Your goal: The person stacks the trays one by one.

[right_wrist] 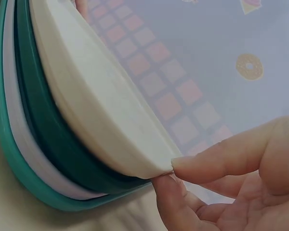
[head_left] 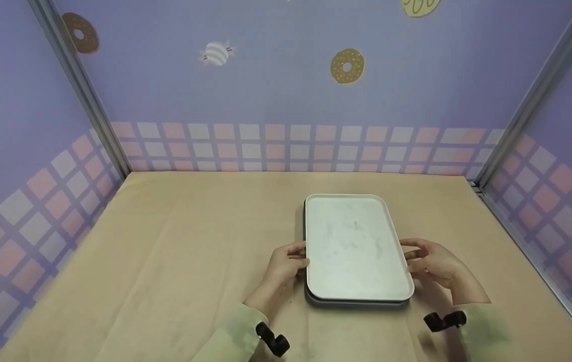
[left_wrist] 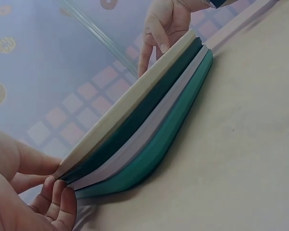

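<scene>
A white rectangular tray (head_left: 356,246) lies on top of a stack, right of the table's middle. Beneath it, in the left wrist view, come a dark green tray (left_wrist: 135,113), a pale lilac tray (left_wrist: 149,127) and a teal green tray (left_wrist: 159,144). My left hand (head_left: 284,264) grips the white tray's left edge with thumb and fingers. On the opposite edge, my right hand (head_left: 434,261) pinches the same tray, its thumb and finger meeting at the rim in the right wrist view. The undersides of both sets of fingers are partly hidden.
The stack stands on a table with a tan cloth (head_left: 190,241). Purple patterned walls (head_left: 276,90) close in the back and both sides. Metal posts (head_left: 85,95) rise at the back corners.
</scene>
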The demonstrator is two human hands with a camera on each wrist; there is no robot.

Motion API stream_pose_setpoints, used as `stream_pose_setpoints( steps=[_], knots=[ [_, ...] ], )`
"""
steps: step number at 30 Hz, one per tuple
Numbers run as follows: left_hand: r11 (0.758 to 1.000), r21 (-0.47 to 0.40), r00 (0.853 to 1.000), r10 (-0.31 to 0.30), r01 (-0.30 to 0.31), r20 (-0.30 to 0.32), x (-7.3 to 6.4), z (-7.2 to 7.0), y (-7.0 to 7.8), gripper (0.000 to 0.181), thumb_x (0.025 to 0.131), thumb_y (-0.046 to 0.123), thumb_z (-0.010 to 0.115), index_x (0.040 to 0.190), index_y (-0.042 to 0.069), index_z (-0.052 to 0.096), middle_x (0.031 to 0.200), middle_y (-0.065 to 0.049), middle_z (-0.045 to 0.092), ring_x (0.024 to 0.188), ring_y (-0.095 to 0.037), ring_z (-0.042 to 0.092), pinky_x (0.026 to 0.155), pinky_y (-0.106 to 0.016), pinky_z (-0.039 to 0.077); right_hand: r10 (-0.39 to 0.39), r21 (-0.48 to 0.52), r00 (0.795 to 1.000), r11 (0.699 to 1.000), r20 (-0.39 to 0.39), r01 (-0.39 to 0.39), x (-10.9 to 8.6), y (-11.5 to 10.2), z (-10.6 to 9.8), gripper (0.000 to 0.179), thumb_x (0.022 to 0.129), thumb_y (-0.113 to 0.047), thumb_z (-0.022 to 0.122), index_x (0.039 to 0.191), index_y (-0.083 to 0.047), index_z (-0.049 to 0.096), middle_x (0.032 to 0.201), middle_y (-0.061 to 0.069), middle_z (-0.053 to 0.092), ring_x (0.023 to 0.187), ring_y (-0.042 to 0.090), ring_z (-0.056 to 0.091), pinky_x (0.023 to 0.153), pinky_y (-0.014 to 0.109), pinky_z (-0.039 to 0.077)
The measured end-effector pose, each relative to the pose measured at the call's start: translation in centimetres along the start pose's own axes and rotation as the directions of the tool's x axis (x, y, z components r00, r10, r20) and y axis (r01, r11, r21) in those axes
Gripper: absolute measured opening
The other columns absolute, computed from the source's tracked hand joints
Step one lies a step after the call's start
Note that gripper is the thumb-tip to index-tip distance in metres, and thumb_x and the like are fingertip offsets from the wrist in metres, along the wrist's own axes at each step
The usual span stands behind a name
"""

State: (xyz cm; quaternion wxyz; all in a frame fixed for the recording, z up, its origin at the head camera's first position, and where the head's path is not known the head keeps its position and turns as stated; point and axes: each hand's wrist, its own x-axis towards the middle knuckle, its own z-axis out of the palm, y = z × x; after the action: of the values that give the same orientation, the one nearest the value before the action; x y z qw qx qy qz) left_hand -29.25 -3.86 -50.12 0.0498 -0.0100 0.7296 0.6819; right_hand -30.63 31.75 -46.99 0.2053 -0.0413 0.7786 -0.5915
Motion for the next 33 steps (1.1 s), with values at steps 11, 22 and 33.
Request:
stream_pose_setpoints(
  steps=[11,22,33],
  knots=[
    [0.996,0.081,1.0,0.023,-0.023,-0.006,-0.1,-0.1,0.1,0.045,0.088,-0.011,0.065,0.133,-0.009,0.062,0.111,-0.019,0.064,0.095,-0.02,0.062,0.07,-0.026,0.054,0.008,-0.038,1.0,0.999,-0.007,-0.009,0.1,0.0,0.6,0.083,0.083,0.009,0.063,0.158,0.007,0.026,0.106,0.008,0.059,0.077,0.011,0.059,0.062,0.022,0.052],
    [0.999,0.054,0.999,0.004,-0.006,0.036,0.0,0.0,0.0,0.042,0.09,-0.011,0.062,0.132,-0.007,0.059,0.129,-0.025,0.062,0.12,-0.035,0.065,0.094,-0.038,0.06,0.09,-0.07,0.994,0.993,-0.058,-0.094,0.3,0.1,1.1,0.083,0.085,0.009,0.061,0.159,-0.002,0.027,0.142,0.032,0.049,0.081,0.016,0.061,0.066,0.03,0.053],
    [0.999,0.028,0.999,0.015,-0.016,0.046,0.1,-0.2,-0.2,0.044,0.091,-0.013,0.062,0.134,-0.011,0.055,0.129,-0.027,0.06,0.122,-0.037,0.062,0.097,-0.038,0.059,0.09,-0.036,0.995,0.995,-0.052,-0.092,0.2,0.2,1.1,0.082,0.085,0.009,0.06,0.159,-0.002,0.026,0.144,0.033,0.049,0.072,0.016,0.057,0.059,0.029,0.047]
  ],
)
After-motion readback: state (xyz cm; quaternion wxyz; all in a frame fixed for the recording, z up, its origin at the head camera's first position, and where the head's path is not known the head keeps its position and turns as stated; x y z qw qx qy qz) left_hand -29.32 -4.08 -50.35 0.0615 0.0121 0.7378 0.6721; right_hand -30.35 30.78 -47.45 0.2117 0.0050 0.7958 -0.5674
